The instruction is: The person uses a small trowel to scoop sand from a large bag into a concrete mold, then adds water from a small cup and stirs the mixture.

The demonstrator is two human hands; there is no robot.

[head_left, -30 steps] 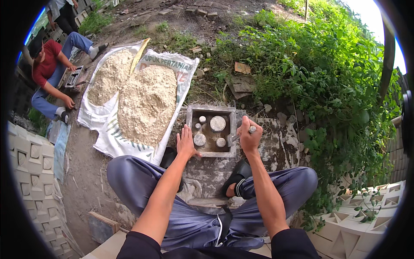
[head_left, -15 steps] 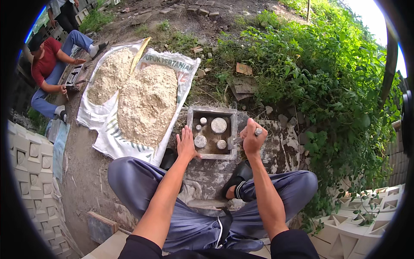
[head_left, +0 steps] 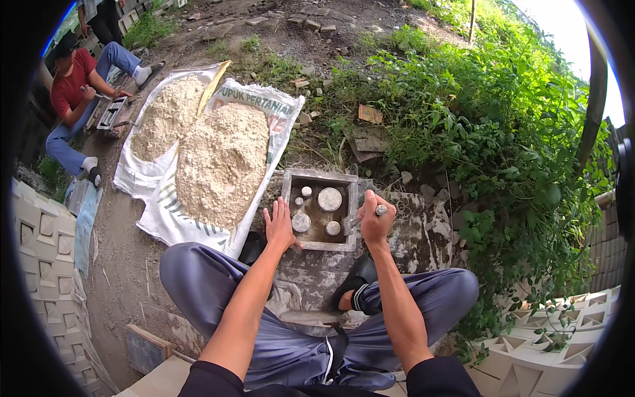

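Observation:
A square grey mould frame (head_left: 320, 246) sits on the ground between my feet. Several round, pale-topped plugs of different sizes stand inside it, the widest plug (head_left: 329, 199) at the far right. My left hand (head_left: 280, 228) rests against the mould's left wall, its fingers stretched out and the thumb by the near left corner. At the right wall my right hand (head_left: 376, 221) is closed round a trowel (head_left: 381, 210), whose rounded handle end shows above the fist. The trowel's flat grey blade lies along the right rim and is partly hidden by the hand.
To the left, a white sack sheet (head_left: 155, 178) bears heaps of pale powder (head_left: 221, 165). Beyond it, a person in a red shirt (head_left: 69, 89) sits with another mould (head_left: 112, 114). Green plants (head_left: 509, 152) fill the right side. Patterned pale blocks (head_left: 49, 264) are stacked left and lower right.
My right hand has moved slightly toward the mould's right wall with the trowel. My left hand keeps its place. The seated person has raised one hand holding a tool.

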